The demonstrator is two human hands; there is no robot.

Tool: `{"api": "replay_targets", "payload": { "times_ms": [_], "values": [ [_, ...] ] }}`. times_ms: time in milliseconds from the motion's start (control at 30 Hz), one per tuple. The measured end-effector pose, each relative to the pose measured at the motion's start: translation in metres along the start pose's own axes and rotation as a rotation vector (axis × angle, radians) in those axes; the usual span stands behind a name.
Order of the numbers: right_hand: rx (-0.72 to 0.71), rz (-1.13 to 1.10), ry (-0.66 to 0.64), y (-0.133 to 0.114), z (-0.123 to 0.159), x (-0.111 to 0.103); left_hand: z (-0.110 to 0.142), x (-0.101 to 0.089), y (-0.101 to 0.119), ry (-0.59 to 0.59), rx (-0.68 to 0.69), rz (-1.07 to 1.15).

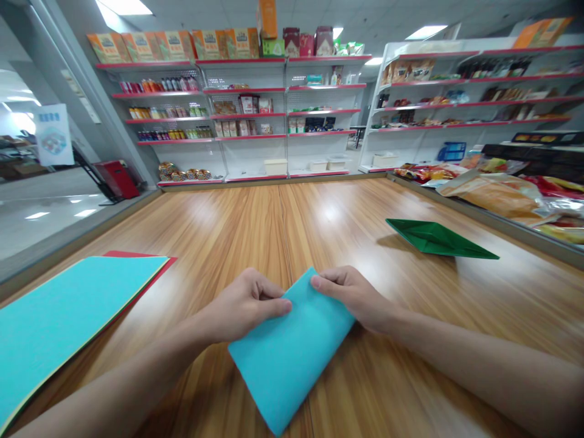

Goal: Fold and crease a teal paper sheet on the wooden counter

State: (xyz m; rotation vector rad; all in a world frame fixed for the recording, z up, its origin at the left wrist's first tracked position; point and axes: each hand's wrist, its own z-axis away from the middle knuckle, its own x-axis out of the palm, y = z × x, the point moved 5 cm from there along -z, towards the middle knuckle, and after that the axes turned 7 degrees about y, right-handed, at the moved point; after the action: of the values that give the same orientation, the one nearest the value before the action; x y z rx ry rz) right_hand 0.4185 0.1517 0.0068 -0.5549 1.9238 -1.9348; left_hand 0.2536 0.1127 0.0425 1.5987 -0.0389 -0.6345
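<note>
A folded sheet of light blue paper [296,353] is held slanted just above the wooden table, its top corner pointing away from me. My left hand [249,307] pinches its upper left edge, thumb on top and fingers curled underneath. With thumb and bent fingers, my right hand [353,295] grips the paper near the top corner and right edge. The fingertips beneath the sheet are hidden. Beyond my right hand lies a folded green paper boat [438,237], pointed at both ends. To the left rests a stack of coloured paper [77,304], blue uppermost with red showing at the edge.
The wood-grain table [237,225] has a raised rim. Packaged snacks [497,191] are heaped past its right edge. Stocked store shelves [246,109] stand behind, and a red hand truck [116,179] is at the far left.
</note>
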Motion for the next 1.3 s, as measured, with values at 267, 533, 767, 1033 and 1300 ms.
{"api": "replay_targets", "payload": {
  "times_ms": [267,533,767,1033,1300],
  "values": [
    [0.061,-0.196,0.103,0.005,-0.011,-0.01,-0.006,-0.009,-0.017,0.262,-0.066,0.284],
    [0.097,-0.263,0.131,0.011,-0.013,-0.014,-0.005,-0.01,-0.025,0.342,-0.044,0.293],
    [0.004,-0.247,0.251,0.008,-0.012,-0.018,-0.004,-0.01,-0.025,0.406,-0.013,0.292],
    [0.078,-0.296,0.197,0.011,-0.012,-0.014,-0.001,-0.008,-0.028,0.494,-0.004,0.287],
    [0.096,-0.316,0.17,0.011,-0.009,-0.009,0.0,-0.007,-0.034,0.541,-0.003,0.343]
  ]
}}
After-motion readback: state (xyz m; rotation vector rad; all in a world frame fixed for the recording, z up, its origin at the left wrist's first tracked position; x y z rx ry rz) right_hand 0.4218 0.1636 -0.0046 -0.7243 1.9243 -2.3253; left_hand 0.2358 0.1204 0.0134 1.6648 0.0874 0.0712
